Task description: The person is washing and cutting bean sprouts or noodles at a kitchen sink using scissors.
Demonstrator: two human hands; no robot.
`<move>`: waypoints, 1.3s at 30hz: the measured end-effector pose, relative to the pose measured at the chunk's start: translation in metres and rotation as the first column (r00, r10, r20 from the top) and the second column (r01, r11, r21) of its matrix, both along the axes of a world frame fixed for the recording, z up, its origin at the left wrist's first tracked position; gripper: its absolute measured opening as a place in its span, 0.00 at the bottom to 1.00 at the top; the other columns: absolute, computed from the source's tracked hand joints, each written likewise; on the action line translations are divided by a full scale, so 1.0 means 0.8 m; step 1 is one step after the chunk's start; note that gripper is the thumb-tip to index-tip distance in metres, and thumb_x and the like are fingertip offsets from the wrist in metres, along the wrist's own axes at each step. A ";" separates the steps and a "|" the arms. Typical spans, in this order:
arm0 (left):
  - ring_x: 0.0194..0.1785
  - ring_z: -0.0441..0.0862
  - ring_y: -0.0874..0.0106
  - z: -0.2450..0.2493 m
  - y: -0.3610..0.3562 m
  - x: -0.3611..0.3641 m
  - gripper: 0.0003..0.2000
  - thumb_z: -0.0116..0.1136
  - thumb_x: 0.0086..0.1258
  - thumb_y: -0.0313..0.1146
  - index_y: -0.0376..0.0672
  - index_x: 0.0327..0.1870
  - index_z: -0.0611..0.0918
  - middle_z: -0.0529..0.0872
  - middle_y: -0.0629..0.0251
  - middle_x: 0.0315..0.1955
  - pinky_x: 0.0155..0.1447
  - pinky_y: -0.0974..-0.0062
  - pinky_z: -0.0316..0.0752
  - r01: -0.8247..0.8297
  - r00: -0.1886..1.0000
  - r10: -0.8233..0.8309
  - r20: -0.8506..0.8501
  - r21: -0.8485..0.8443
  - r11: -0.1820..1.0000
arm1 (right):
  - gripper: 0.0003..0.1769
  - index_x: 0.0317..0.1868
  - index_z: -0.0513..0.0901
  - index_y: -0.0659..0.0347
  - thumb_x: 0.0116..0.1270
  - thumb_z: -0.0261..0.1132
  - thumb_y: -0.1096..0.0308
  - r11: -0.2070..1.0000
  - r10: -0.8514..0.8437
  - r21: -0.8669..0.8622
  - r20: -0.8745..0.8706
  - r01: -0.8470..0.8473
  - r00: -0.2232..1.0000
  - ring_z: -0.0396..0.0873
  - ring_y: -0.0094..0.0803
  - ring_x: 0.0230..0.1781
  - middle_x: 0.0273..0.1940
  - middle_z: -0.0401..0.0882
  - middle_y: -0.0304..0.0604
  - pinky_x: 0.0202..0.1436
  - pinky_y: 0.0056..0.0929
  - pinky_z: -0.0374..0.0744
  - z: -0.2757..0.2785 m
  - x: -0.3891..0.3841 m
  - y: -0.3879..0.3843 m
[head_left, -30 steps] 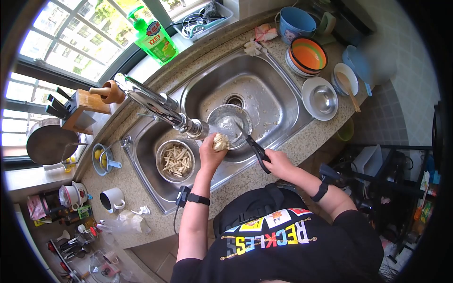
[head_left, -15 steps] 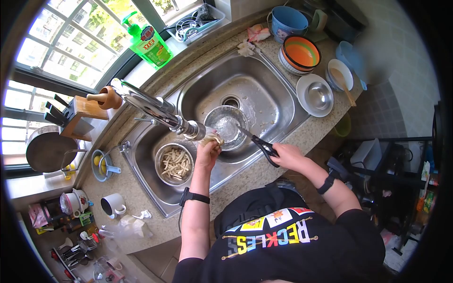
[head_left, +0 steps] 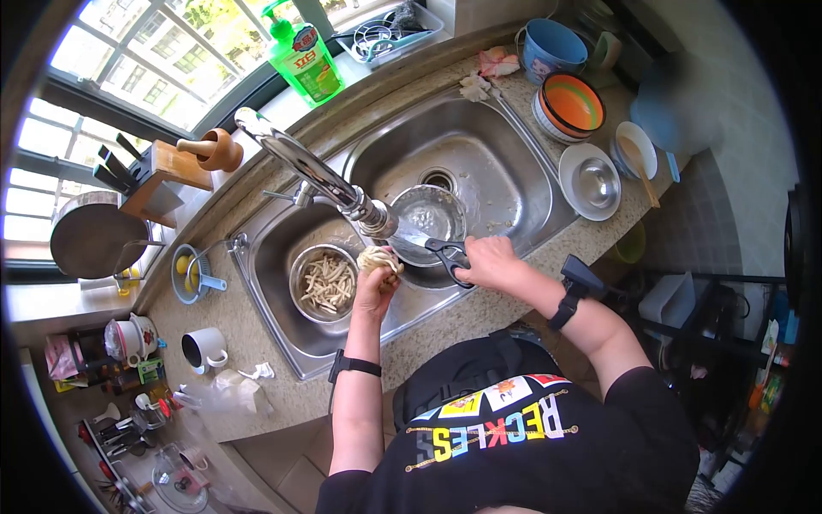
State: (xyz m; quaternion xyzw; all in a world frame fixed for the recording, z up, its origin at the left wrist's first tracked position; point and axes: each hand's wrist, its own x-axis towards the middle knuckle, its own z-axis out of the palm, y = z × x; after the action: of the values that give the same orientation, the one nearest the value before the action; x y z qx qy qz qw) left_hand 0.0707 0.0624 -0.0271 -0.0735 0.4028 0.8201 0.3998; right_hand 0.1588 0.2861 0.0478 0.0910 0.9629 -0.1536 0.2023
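My left hand [head_left: 375, 287] grips a pale clump of mushrooms [head_left: 377, 258] just under the faucet head [head_left: 373, 216], over the divider of the double sink [head_left: 514, 141]. My right hand [head_left: 488, 259] holds black-handled scissors [head_left: 447, 253], their blades pointing left toward the clump. Behind them a steel bowl [head_left: 428, 214] sits in the right basin. Another steel bowl [head_left: 324, 283] in the left basin is filled with cut pale strips.
Stacked orange bowls [head_left: 572, 105], a blue mug [head_left: 552, 44] and a white plate with a small steel bowl [head_left: 591, 182] stand right of the sink. A knife block [head_left: 145, 176], green soap bottle [head_left: 306, 53], white mug [head_left: 201, 349] and crumpled plastic bag [head_left: 224, 396] lie to the left.
My right hand brought the scissors left, close to the mushroom clump. My left hand lowered the clump slightly toward the sink divider. The view shifted a little.
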 end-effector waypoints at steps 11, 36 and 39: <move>0.35 0.74 0.74 -0.004 -0.001 -0.004 0.22 0.54 0.51 0.24 0.45 0.50 0.70 0.75 0.66 0.37 0.31 0.83 0.68 -0.058 0.998 0.057 0.019 0.044 0.997 | 0.27 0.32 0.78 0.67 0.48 0.59 0.47 1.000 -0.023 0.007 -0.078 0.024 0.997 0.81 0.44 0.30 0.27 0.81 0.50 0.37 0.37 0.78 0.004 -0.017 -0.009; 0.37 0.75 0.73 0.012 -0.011 -0.004 0.21 0.55 0.55 0.25 0.44 0.52 0.70 0.77 0.67 0.37 0.32 0.83 0.69 -0.224 0.974 0.222 0.044 0.071 0.972 | 0.26 0.49 0.72 0.62 0.68 0.46 0.46 -0.666 0.079 -0.483 0.712 0.569 0.697 0.80 0.36 0.36 0.38 0.79 0.46 0.29 0.26 0.82 -0.045 -0.171 -0.065; 0.37 0.75 0.73 0.014 -0.010 -0.001 0.21 0.55 0.55 0.24 0.44 0.53 0.70 0.77 0.67 0.37 0.31 0.83 0.69 -0.248 0.968 0.244 0.057 0.077 0.966 | 0.24 0.48 0.74 0.58 0.68 0.46 0.46 -0.537 -0.014 -0.601 0.708 0.592 0.706 0.80 0.33 0.36 0.39 0.80 0.44 0.27 0.23 0.82 -0.036 -0.166 -0.064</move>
State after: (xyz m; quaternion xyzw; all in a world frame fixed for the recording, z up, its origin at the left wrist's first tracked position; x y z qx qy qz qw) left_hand 0.0699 0.0548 -0.0158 -0.1255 0.3466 0.8774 0.3071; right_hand 0.0257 0.2348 0.0194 0.2310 0.2390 -0.8993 0.2842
